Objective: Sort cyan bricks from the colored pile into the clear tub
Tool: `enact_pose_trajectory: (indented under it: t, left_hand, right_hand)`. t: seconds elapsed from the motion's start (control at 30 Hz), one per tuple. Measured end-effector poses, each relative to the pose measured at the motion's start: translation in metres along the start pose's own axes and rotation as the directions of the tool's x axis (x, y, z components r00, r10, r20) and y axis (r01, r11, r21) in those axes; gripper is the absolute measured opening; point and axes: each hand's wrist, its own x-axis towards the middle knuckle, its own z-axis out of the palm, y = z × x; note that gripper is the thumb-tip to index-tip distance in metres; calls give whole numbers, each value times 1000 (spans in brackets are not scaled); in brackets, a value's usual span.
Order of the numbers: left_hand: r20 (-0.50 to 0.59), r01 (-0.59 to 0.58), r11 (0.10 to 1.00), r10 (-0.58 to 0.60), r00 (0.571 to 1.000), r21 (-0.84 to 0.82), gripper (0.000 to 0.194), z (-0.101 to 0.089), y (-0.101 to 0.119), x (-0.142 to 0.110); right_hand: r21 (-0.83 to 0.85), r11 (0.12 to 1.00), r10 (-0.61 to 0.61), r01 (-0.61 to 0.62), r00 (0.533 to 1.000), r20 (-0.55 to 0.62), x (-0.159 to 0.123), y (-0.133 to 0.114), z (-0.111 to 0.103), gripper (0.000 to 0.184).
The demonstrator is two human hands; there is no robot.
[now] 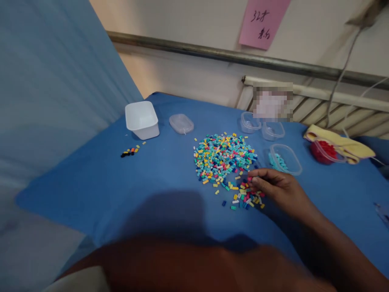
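A heap of small coloured plastic pieces (pixel 223 158) in teal, yellow, pink, blue and white lies in the middle of the blue table (pixel 158 178). A smaller scatter of the pieces (pixel 246 196) lies just in front of the heap. My right hand (pixel 281 188) rests on the table at that scatter, fingertips pinched together on a small pink piece (pixel 249 178). A blurred forearm (pixel 188 263) crosses the bottom of the view close to the camera. My left hand itself is not visible.
A white tub (pixel 142 119) and a clear lid (pixel 181 123) sit at the back left, with a short row of black, orange and yellow pieces (pixel 130 151) nearby. Clear tubs (pixel 249 121) stand at the back. One tub holds teal pieces (pixel 285 159), another red ones (pixel 325 151) by a yellow cloth (pixel 343 145).
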Motion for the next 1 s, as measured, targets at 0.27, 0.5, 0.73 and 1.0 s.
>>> enact_pose_trajectory:
  t: [0.27, 0.5, 0.73, 1.0]
  left_hand:
    - [-364, 87, 941, 41, 931, 328, 17, -78, -91, 3]
    - [-422, 23, 957, 106, 901, 290, 19, -70, -109, -5]
    - [-441, 138, 961, -18, 897, 240, 15, -90, -102, -6]
    - [-279, 91, 871, 55, 959, 484, 22, -95, -110, -7]
  right_hand:
    - [278, 960, 28, -16, 999, -40, -4, 3, 1, 46]
    - [136, 988, -71, 70, 997, 8, -6, 17, 10, 40]
    - [39, 989, -134, 142, 977, -164, -7, 9, -13, 36]
    - [469, 882, 121, -52, 986, -118, -9, -6, -25, 38]
